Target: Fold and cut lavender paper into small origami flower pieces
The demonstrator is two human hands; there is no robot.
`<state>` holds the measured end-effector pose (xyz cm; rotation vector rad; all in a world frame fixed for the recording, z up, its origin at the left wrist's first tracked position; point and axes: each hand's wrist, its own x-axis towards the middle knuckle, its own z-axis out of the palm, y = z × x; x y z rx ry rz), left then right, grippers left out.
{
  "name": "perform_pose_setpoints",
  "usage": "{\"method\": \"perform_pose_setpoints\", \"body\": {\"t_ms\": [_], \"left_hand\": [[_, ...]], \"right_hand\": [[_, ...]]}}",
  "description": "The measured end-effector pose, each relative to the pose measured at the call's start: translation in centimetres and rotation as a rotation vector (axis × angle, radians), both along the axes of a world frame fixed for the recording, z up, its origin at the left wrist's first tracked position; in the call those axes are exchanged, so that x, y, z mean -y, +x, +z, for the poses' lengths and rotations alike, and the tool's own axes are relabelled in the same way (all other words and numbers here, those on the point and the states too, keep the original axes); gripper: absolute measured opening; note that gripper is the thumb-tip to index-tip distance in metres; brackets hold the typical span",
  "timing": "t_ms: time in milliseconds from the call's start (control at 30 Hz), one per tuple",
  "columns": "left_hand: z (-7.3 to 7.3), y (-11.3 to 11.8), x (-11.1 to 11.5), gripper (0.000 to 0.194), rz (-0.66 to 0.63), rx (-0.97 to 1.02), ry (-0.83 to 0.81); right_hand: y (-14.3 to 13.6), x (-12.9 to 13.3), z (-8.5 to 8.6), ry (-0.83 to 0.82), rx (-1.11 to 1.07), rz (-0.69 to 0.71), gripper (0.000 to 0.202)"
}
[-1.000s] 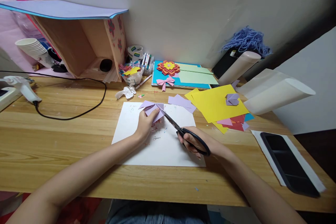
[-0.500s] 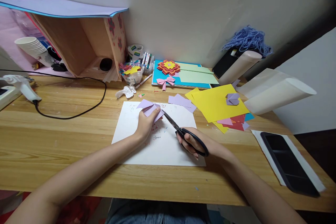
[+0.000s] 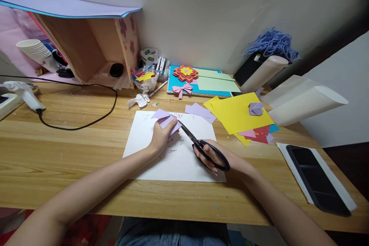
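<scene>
Purple paper [image 3: 163,121] is pinched in my left hand [image 3: 160,136], above a white sheet [image 3: 184,165] with small coloured marks. My right hand [image 3: 211,155] is closed round the handles of black scissors [image 3: 188,133]. The blades point up and left, their tips at the right edge of the purple paper; whether they touch it is hard to tell. More purple paper pieces [image 3: 200,112] lie at the white sheet's top right corner.
Yellow paper [image 3: 239,113] and coloured scraps lie to the right, a black tray [image 3: 318,180] farther right. Behind are a paper flower [image 3: 185,73], a pink bow [image 3: 182,89] and a cup of scraps [image 3: 146,81]. A glue gun [image 3: 25,94] and a box [image 3: 95,46] stand left.
My left hand and the purple paper have shifted very slightly to the right. The scissors have hardly moved.
</scene>
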<state>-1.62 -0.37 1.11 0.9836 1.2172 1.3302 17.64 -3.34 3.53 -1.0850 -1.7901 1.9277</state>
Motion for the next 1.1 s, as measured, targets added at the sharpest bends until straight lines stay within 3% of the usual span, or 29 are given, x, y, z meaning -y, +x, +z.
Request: {"method": "perform_pose_setpoints", "body": {"t_ms": [467,1100], "left_hand": [[0.1,0.1,0.0,0.023,-0.016,0.03,0.024],[-0.3,-0.1,-0.1,0.024,0.002,0.057,0.021]], "right_hand": [[-0.2,0.0,-0.5,-0.019,-0.065,0.022,0.07],[0.0,0.1,-1.1,-0.167,-0.098,-0.045,0.062]]}}
